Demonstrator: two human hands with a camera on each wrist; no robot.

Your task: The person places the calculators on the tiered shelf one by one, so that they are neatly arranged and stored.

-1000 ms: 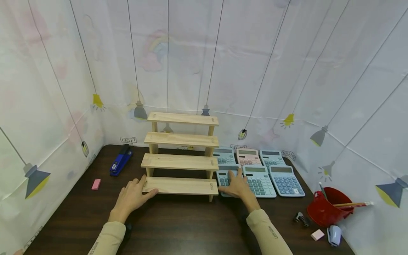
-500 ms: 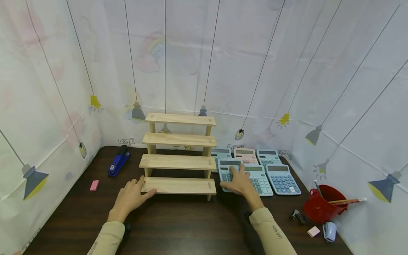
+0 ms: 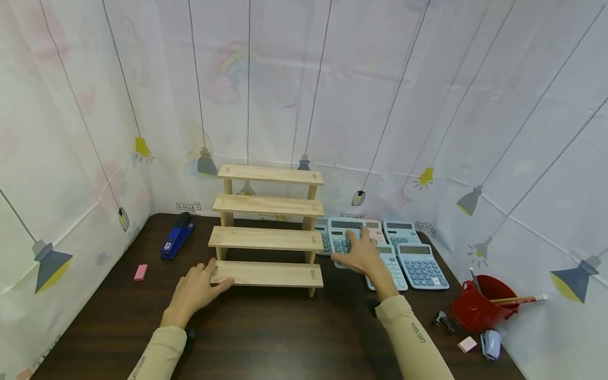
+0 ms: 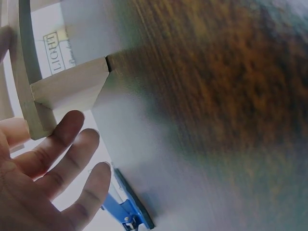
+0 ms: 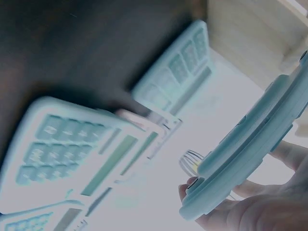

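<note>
My right hand (image 3: 361, 253) grips a light blue calculator (image 3: 340, 241), raised above the others. In the right wrist view this calculator (image 5: 250, 139) shows its edge and underside, fingers beneath it. My left hand (image 3: 192, 293) holds the left end of the lowest step of a four-tier wooden stand (image 3: 266, 273), its thumb along the front. Up close in the left wrist view, the fingers of the left hand (image 4: 53, 173) lie at the end of that step (image 4: 41, 120). A light blue calculator (image 3: 387, 266) and another blue one (image 3: 423, 266) lie to the right.
Behind the raised calculator lie a pink calculator (image 3: 375, 229) and a blue one (image 3: 401, 232). A blue stapler (image 3: 178, 236) and pink eraser (image 3: 140, 272) are left. At right stand a red bucket (image 3: 480, 311) with pencils, a clip (image 3: 444, 321), an eraser (image 3: 467, 344) and a small stapler (image 3: 491, 344).
My right hand has lifted the light blue calculator from the front row's left end and moved it up and back. The left hand has stayed at the bottom step.
</note>
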